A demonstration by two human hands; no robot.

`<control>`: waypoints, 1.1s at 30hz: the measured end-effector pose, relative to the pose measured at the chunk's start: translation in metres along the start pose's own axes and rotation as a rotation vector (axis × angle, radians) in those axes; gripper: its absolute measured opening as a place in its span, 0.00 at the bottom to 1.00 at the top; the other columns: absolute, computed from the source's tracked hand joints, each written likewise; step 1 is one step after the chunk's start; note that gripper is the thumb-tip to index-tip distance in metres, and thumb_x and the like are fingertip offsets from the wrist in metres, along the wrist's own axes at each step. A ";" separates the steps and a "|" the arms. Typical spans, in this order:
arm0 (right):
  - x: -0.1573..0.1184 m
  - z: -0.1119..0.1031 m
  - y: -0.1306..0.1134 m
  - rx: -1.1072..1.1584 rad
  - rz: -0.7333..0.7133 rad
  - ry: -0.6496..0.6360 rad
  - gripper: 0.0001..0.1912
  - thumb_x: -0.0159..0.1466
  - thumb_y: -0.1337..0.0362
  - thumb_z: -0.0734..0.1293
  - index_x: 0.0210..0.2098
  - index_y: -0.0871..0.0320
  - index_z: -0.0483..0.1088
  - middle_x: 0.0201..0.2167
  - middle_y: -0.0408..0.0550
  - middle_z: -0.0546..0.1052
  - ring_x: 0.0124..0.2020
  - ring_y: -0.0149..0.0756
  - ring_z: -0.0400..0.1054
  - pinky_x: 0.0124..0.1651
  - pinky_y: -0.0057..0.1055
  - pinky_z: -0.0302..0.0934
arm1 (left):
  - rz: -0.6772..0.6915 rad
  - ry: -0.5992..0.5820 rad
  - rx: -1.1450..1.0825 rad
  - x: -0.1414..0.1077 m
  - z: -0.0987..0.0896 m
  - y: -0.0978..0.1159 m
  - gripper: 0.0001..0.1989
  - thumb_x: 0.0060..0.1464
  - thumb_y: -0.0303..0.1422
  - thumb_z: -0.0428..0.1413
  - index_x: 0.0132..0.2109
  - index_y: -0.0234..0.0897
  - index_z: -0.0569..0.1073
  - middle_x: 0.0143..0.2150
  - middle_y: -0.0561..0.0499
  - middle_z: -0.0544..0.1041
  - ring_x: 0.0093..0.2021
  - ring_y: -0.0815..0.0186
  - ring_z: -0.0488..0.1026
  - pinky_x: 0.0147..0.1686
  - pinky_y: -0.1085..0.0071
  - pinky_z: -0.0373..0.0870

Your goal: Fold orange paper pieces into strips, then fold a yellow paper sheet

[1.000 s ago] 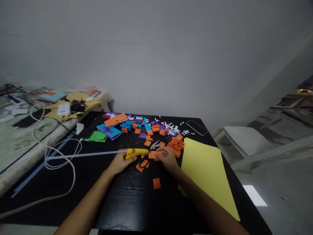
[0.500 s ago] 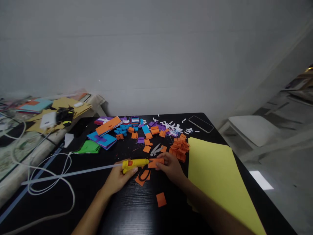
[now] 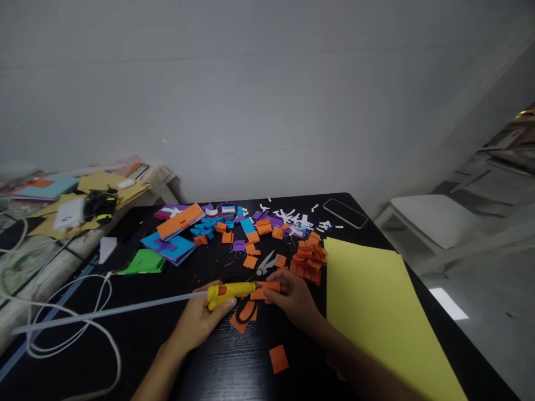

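Observation:
My left hand [image 3: 203,314] is wrapped round a yellow hot glue gun [image 3: 232,289], from whose back a long pale glue stick [image 3: 121,308] sticks out to the left. The gun's nozzle lies over an orange paper piece [image 3: 267,289]. Between its thumb and fingers, my right hand [image 3: 293,298] pinches that piece at the right end. Scissors [image 3: 266,264] lie on the table just beyond, their black handle partly under the gun and the paper. Loose orange squares lie around, one of them [image 3: 278,358] nearer to me.
A pile of folded orange pieces [image 3: 308,262] sits beside large yellow sheets [image 3: 376,306]. White and purple scraps [image 3: 292,220] and a phone [image 3: 345,213] lie at the back. Blue, orange and green folded papers [image 3: 169,247] are left, near a looped white cable [image 3: 112,340].
The camera view has shifted slightly. Both hands keep their grips, and the glue gun's nozzle now reaches further over the orange paper piece.

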State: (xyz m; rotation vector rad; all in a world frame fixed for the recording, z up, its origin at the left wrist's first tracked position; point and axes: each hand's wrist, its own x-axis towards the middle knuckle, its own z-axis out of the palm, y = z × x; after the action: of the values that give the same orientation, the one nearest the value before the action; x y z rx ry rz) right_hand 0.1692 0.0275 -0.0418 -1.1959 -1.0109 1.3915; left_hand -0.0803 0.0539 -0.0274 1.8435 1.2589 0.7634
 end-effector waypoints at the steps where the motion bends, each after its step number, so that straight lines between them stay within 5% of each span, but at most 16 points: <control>1: 0.000 0.000 0.000 0.003 -0.001 0.001 0.14 0.52 0.60 0.77 0.34 0.55 0.71 0.27 0.42 0.77 0.30 0.39 0.76 0.36 0.36 0.74 | 0.001 -0.004 0.010 0.000 0.000 0.000 0.17 0.57 0.45 0.61 0.43 0.36 0.83 0.39 0.47 0.82 0.38 0.58 0.78 0.40 0.69 0.76; 5: 0.001 0.001 0.000 0.018 -0.020 0.003 0.12 0.52 0.61 0.76 0.33 0.55 0.71 0.27 0.40 0.76 0.27 0.35 0.74 0.34 0.34 0.73 | -0.006 0.008 0.031 0.000 0.000 0.001 0.16 0.56 0.45 0.62 0.43 0.38 0.83 0.41 0.47 0.83 0.40 0.56 0.78 0.44 0.65 0.77; 9: 0.002 0.001 0.001 0.025 -0.019 0.021 0.12 0.52 0.62 0.77 0.33 0.55 0.72 0.25 0.39 0.75 0.26 0.34 0.73 0.33 0.34 0.73 | -0.019 0.019 -0.020 0.002 0.001 0.007 0.17 0.55 0.46 0.62 0.40 0.36 0.83 0.36 0.46 0.82 0.33 0.58 0.77 0.37 0.67 0.78; 33: 0.005 -0.001 0.005 0.086 -0.029 0.057 0.16 0.50 0.60 0.78 0.33 0.54 0.71 0.27 0.40 0.75 0.30 0.37 0.73 0.33 0.35 0.75 | -0.081 0.074 0.050 0.001 -0.004 -0.002 0.19 0.52 0.50 0.62 0.40 0.40 0.84 0.39 0.46 0.84 0.41 0.50 0.81 0.42 0.61 0.79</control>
State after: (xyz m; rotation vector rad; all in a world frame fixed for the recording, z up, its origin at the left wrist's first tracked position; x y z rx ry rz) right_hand 0.1694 0.0316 -0.0481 -1.1467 -0.9163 1.3577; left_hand -0.0844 0.0569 -0.0268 1.8061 1.4025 0.7687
